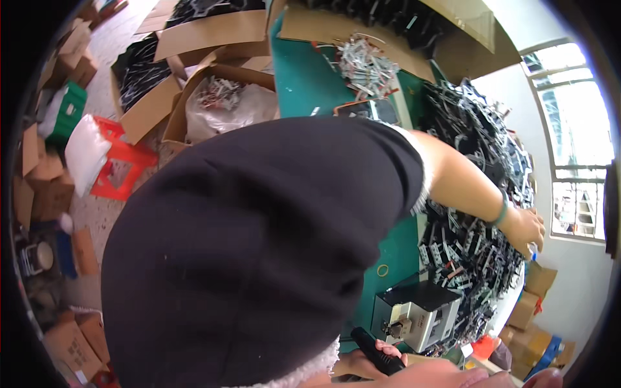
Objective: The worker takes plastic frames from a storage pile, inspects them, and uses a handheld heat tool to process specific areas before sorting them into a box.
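My left arm, in a dark short sleeve, stretches across to the right. My left hand [525,231] is at the far edge of a heap of black and silver metal parts [472,246]. Its fingers are curled, and a small whitish-blue bit [533,249] shows at the fingertips, too small to name. Low in the picture, my right hand [387,352] is wrapped round a black, round-bodied electric screwdriver [372,346]; its tip is hidden. Beside it stands a grey box-shaped machine with a black top [420,317], resembling a screw feeder.
On the green tabletop [304,74] lie a pile of silver and red strips [365,64], a phone [369,111] and a rubber band [383,270]. Left are open cartons [213,39], a lined box [174,123] and a red stool [119,161]. A window [576,123] is at right.
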The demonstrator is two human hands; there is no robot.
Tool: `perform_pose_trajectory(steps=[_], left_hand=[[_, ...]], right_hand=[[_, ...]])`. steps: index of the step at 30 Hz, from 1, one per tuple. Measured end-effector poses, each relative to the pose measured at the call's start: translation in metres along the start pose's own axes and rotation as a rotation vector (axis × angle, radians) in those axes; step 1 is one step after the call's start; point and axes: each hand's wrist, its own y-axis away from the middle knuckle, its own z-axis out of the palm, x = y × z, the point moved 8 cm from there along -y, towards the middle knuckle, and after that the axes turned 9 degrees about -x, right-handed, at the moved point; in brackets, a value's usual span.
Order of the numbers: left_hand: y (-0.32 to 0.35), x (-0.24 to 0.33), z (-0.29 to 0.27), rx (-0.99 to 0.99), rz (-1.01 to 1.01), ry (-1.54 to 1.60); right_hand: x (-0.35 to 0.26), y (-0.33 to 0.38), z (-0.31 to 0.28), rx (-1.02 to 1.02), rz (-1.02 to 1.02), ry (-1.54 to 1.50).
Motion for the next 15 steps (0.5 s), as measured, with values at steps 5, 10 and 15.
perform_pose_trajectory(steps=[5,10,15], left_hand=[[0.133,-0.085,-0.146,-0.148,-0.088,-0.131],[0.246,-0.285,-0.239,-0.501,-1.039,-0.492],[0.274,-0.374,-0.235,-0.569,-1.143,-0.565]], right_hand=[[0.002,-0.024,0.008,-0.001,0.073,0.164],[0.005,-0.032,0.016,0.018,0.127,0.171],[0.009,-0.038,0.022,0.039,0.182,0.197]])
